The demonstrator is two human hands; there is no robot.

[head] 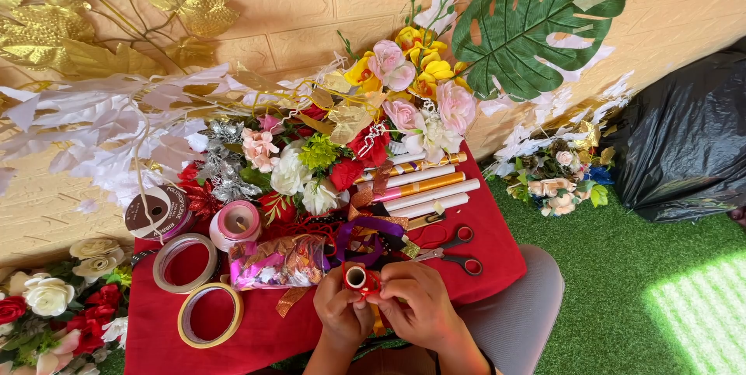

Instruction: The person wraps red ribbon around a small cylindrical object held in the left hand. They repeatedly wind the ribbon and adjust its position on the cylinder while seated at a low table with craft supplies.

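Observation:
My left hand [340,314] and my right hand [420,306] meet at the near edge of a red-covered table [497,251]. Together they hold a small red ribbon spool [358,277] with a white core, its open end facing up. A strip of gold ribbon hangs down between my hands. Just beyond the spool lie a shiny pink and gold foil packet [280,261] and a tangle of purple ribbon [365,233].
Red-handled scissors [458,258] lie right of my hands. Two tape rolls [185,263] [210,314], a pink ribbon spool [235,223], rolled wrapping papers [423,186] and heaped artificial flowers [373,122] fill the table. Green turf [637,297] and a black bag [684,142] lie right.

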